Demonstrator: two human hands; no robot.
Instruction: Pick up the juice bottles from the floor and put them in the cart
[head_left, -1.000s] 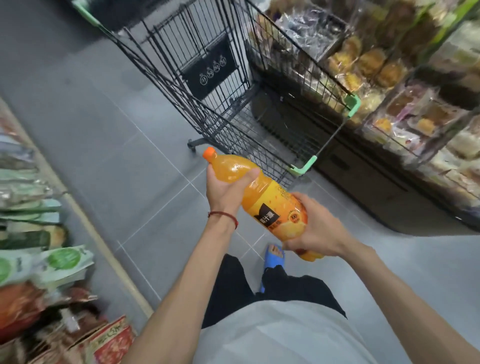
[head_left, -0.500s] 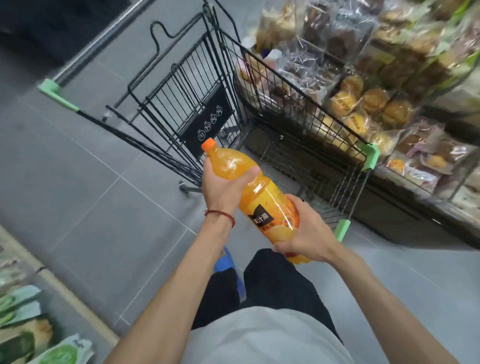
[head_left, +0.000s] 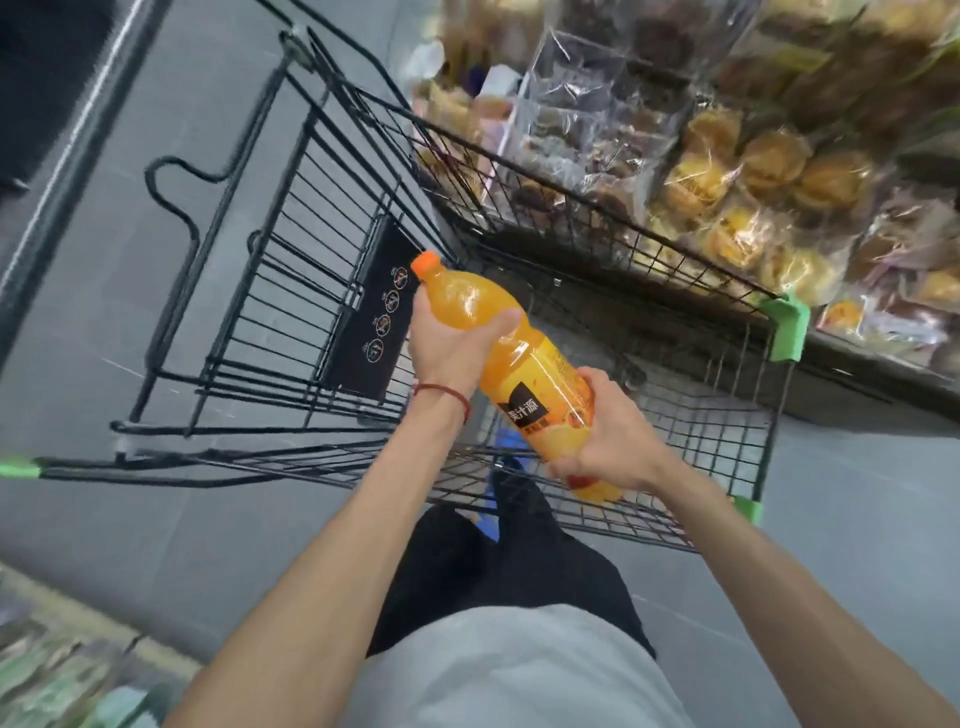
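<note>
The floor (head_left: 130, 519) is grey tile with thin pale joint lines (detail is softened by motion blur). A black wire cart (head_left: 371, 312) with green corner bumpers stands on it, from centre towards 12 o'clock. A shelf unit (head_left: 857, 395) stands on the floor at 2 to 3 o'clock, just beside the cart's right wall, and carries bagged buns (head_left: 769, 171). A second shelf (head_left: 104, 618) at 7 o'clock carries green packets (head_left: 57, 675). A blue slipper (head_left: 511, 452) rests on the floor at centre, visible through the cart's wires.
</note>
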